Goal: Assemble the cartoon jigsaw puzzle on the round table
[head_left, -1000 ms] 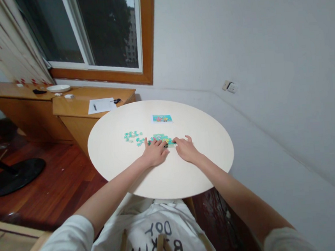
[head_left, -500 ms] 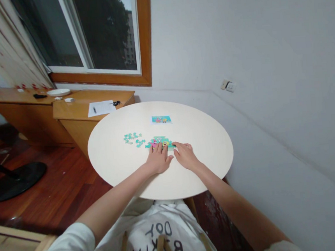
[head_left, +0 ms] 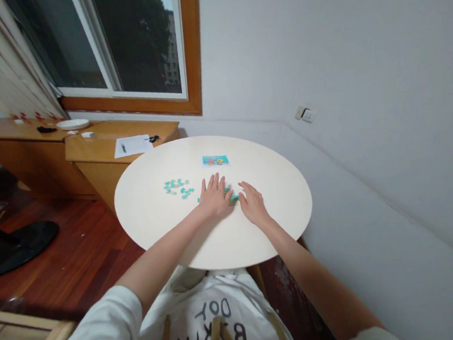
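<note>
A partly joined jigsaw puzzle (head_left: 232, 197) in teal lies on the table, mostly hidden under my left hand (head_left: 215, 196). That hand is open, its fingers spread over the puzzle toward the far side. My right hand (head_left: 252, 201) is just right of the puzzle's edge, with fingers apart and slightly bent and nothing visible in them. Left of the puzzle lie several loose teal puzzle pieces (head_left: 176, 186). Beyond my hands is a small picture card (head_left: 215, 161) showing cartoon figures on a teal ground.
The white oval table (head_left: 152, 224) stands near the wall. Behind it at left, a wooden cabinet (head_left: 100, 176) bears a sheet of paper (head_left: 132, 145) with a pen, and a white plate (head_left: 72, 124). A black round stand base (head_left: 23, 248) is on the floor.
My left hand has moved forward and spread over the puzzle, covering the pink and yellow figures. My right hand has opened and drawn slightly away from the puzzle's right edge.
</note>
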Demonstrator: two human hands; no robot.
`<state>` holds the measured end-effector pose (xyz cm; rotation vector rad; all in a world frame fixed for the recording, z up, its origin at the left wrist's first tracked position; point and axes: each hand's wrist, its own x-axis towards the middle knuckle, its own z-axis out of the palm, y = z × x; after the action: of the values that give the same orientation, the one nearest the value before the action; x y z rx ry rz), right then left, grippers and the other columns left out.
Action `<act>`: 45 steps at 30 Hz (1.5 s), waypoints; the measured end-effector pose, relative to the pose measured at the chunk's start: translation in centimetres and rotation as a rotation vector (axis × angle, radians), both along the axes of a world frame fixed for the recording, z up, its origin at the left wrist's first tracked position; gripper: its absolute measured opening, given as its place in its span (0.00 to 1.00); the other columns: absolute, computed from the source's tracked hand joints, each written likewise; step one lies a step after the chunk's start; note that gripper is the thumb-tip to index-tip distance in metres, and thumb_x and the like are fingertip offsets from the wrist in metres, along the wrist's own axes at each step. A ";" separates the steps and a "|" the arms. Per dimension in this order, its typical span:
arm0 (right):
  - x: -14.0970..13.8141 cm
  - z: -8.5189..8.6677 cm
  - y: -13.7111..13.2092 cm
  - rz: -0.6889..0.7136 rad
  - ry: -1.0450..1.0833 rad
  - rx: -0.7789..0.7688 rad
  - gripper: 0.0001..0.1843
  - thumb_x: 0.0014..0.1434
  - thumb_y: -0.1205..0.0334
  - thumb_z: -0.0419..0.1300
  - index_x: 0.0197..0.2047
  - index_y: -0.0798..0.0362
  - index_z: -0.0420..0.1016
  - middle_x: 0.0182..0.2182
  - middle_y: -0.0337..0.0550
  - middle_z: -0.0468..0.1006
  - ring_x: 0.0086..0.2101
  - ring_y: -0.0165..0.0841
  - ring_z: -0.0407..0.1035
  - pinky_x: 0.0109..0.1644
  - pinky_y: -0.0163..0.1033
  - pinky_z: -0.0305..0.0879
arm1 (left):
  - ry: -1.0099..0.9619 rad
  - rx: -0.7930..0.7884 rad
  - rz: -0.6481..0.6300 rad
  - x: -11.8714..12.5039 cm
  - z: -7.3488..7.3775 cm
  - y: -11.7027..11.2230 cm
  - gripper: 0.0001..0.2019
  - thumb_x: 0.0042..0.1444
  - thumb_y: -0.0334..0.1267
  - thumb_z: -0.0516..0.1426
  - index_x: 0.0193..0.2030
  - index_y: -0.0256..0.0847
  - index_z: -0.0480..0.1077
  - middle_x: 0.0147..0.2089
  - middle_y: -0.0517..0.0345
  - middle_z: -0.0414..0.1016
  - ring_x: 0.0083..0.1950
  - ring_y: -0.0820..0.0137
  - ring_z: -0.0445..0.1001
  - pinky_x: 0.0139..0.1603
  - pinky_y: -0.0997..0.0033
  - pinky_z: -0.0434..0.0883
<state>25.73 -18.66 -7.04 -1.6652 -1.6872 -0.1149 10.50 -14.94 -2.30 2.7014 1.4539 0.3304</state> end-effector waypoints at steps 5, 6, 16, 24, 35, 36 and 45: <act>0.2 0.4 -0.1 -0.039 0.064 0.011 0.20 0.61 0.64 0.46 0.55 0.55 0.66 0.55 0.55 0.70 0.56 0.42 0.64 0.57 0.53 0.61 | 0.063 -0.118 0.018 0.6 -1.5 1.4 0.32 0.63 0.51 0.35 0.69 0.34 0.48 0.73 0.45 0.43 0.72 0.57 0.42 0.69 0.44 0.38; 0.1 0.4 -0.1 -0.038 0.068 0.008 0.20 0.61 0.64 0.46 0.54 0.55 0.66 0.55 0.55 0.70 0.56 0.42 0.64 0.57 0.53 0.61 | 0.067 -0.125 0.021 0.5 -1.8 1.2 0.32 0.63 0.51 0.35 0.69 0.34 0.49 0.72 0.45 0.43 0.72 0.56 0.42 0.69 0.43 0.38; 0.0 0.5 -0.3 -0.026 0.096 0.021 0.20 0.62 0.62 0.44 0.55 0.55 0.64 0.55 0.54 0.71 0.55 0.43 0.64 0.58 0.54 0.60 | 0.074 -0.105 0.052 -0.3 -2.3 -1.9 0.33 0.63 0.52 0.35 0.69 0.35 0.48 0.72 0.45 0.44 0.72 0.57 0.43 0.69 0.45 0.40; 0.5 0.4 0.0 -0.055 0.150 0.039 0.19 0.63 0.58 0.44 0.54 0.53 0.63 0.54 0.53 0.71 0.55 0.42 0.64 0.57 0.54 0.60 | -0.019 0.015 0.105 0.4 2.1 0.2 0.34 0.64 0.52 0.33 0.70 0.30 0.42 0.73 0.44 0.37 0.73 0.58 0.38 0.70 0.49 0.38; 0.7 0.5 0.0 -0.068 0.170 0.070 0.18 0.63 0.59 0.45 0.53 0.54 0.64 0.53 0.54 0.72 0.53 0.42 0.66 0.56 0.53 0.62 | 0.086 -0.126 -0.020 1.5 -2.4 -0.7 0.34 0.63 0.54 0.34 0.69 0.35 0.48 0.73 0.45 0.43 0.73 0.57 0.42 0.68 0.42 0.39; 0.7 0.5 0.0 -0.068 0.167 0.069 0.18 0.63 0.59 0.45 0.53 0.54 0.64 0.52 0.55 0.72 0.53 0.43 0.66 0.56 0.53 0.62 | 0.087 -0.127 -0.018 1.5 -2.4 -0.7 0.34 0.63 0.54 0.34 0.69 0.35 0.47 0.73 0.45 0.43 0.73 0.57 0.42 0.68 0.42 0.39; 0.5 0.7 -0.2 -0.055 0.162 0.025 0.19 0.63 0.58 0.44 0.54 0.55 0.63 0.53 0.56 0.71 0.54 0.43 0.65 0.57 0.54 0.61 | 0.090 -0.121 -0.064 -0.7 -2.1 -3.6 0.34 0.63 0.55 0.33 0.69 0.36 0.48 0.73 0.46 0.42 0.73 0.58 0.42 0.69 0.43 0.40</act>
<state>26.23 -18.86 -6.35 -1.6566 -1.5143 -0.0260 9.77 -18.55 -4.38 2.6904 1.3571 0.1152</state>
